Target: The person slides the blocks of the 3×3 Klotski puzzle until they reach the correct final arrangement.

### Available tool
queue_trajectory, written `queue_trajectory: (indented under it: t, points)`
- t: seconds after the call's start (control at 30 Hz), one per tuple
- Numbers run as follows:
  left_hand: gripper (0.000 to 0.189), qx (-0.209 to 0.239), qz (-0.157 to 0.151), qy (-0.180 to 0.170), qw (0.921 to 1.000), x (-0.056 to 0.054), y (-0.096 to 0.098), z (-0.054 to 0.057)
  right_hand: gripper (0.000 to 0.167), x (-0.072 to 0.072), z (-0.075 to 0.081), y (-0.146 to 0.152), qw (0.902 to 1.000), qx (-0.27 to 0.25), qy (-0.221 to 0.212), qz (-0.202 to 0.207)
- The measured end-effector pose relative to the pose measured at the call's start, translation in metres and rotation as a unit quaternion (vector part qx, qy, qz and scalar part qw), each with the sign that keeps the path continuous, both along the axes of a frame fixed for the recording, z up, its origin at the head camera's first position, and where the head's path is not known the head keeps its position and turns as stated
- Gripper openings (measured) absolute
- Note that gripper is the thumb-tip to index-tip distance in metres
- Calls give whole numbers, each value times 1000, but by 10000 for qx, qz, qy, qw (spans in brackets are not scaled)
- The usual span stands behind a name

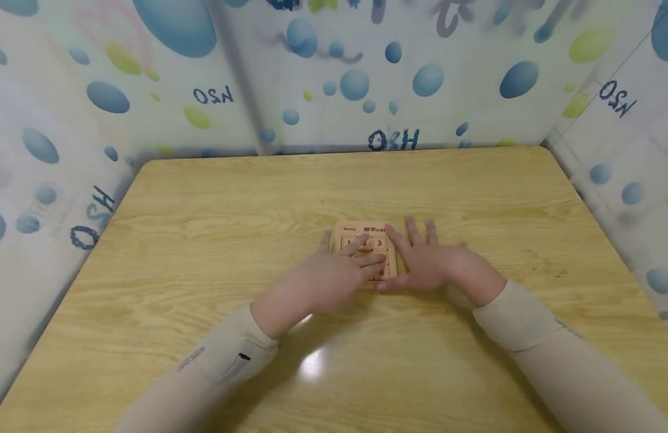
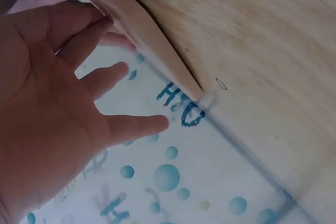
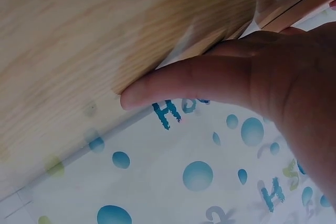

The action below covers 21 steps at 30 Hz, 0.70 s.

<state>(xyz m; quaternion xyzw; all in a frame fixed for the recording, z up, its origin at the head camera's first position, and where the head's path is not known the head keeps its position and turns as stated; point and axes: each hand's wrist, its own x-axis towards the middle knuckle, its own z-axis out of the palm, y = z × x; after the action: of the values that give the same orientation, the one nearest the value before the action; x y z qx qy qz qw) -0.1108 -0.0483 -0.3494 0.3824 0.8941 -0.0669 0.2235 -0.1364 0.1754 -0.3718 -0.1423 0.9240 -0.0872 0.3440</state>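
A small wooden number sliding puzzle (image 1: 380, 243) lies flat on the table, its tiles 1, 2, 3 and 8 partly showing. My left hand (image 1: 328, 279) reaches over it from the lower left, fingers spread and fairly straight over the tiles, hiding several of them. At the puzzle's right side is my right hand (image 1: 428, 264). Its index finger lies along the upper right corner and its thumb by the lower edge, the other fingers spread. In the left wrist view, the puzzle's side (image 2: 152, 30) shows beyond the fingers of my left hand (image 2: 58, 93).
The wood-grain table (image 1: 231, 204) extends around the puzzle on all sides. Behind it and at both sides stand walls (image 1: 323, 114) patterned with blue and green bubbles and lettering. A bright light reflection shows on the table nearer me.
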Motion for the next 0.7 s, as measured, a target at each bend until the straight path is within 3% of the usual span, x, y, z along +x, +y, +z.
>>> queue_trajectory:
  t: [0.27,0.7]
  points:
    - [65,-319,557,-123,9979,-1,-13,2,128,1,-3,0,10000,7,98,2]
    - [54,32,702,178,9974,8,-44,10,130,1,-3,-1,9999,79,44,-48]
